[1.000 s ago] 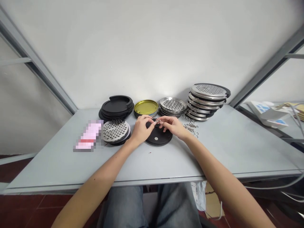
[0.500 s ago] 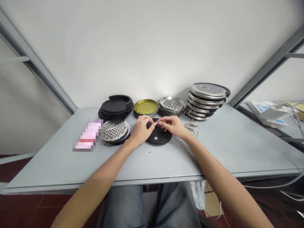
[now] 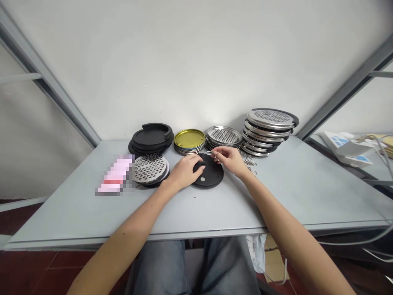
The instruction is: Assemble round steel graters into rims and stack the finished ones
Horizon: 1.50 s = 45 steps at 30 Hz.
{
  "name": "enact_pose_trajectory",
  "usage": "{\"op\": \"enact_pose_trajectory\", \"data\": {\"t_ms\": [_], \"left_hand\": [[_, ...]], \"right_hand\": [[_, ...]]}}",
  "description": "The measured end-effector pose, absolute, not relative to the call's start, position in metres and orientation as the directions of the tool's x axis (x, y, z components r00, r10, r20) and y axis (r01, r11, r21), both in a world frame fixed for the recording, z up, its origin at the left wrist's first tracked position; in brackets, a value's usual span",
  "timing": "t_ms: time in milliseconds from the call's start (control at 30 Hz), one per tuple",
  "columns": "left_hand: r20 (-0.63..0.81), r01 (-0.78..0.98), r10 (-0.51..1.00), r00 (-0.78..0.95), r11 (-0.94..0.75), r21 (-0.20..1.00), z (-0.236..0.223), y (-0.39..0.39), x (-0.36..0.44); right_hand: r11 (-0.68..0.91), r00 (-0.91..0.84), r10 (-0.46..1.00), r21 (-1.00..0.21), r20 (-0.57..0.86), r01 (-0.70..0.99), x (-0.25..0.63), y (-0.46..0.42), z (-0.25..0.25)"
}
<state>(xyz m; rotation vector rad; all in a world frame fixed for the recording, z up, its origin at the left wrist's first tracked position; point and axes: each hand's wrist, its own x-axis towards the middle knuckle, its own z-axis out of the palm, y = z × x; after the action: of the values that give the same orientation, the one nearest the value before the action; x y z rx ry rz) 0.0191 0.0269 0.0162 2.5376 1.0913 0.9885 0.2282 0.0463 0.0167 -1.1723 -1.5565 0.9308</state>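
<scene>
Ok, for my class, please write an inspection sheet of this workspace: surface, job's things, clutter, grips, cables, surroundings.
Surface: grey tabletop, flat.
Job's things: black disc by the hands; wire loop; loose metal rings to the right; yellow-topped stack and grater-disc stack behind.
Clutter: pixelated pink item at left; small dark fleck near the front.
Grips: left hand at the black disc's left side, thumb parted; right hand pinches the wire loop.
Cables: pale cable at right.
Surroundings: pale wall behind; metal post at left.
</scene>
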Motion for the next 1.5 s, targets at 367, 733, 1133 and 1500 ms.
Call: {"op": "enact_pose_trajectory", "data": {"t_ms": [367, 733, 1133, 1500], "left_hand": [[0.396, 0.633, 0.723, 0.566, -0.689, 0.354, 0.019, 0.02, 0.017], [0.399, 0.715, 0.741, 0.541, -0.654, 0.246, 0.027, 0.006, 0.023], [0.589, 0.612, 0.767, 0.255, -0.599, 0.515, 0.014, 0.03, 0.023], [0.609, 0.544, 0.772, 0.181, -0.594, 0.592, 0.008, 0.035, 0.029]], "right_hand": [[0.141, -0.071, 0.989, -0.958, 0.127, 0.248, 0.233, 0.051, 0.012], [0.253, -0.125, 0.966, -0.933, 0.228, 0.257, 0.231, 0.049, 0.012], [0.426, -0.139, 0.904, -0.834, 0.404, 0.351, 0.215, 0.039, 0.017], [0.469, -0.19, 0.883, -0.833, 0.43, 0.292, 0.21, 0.039, 0.012]]}}
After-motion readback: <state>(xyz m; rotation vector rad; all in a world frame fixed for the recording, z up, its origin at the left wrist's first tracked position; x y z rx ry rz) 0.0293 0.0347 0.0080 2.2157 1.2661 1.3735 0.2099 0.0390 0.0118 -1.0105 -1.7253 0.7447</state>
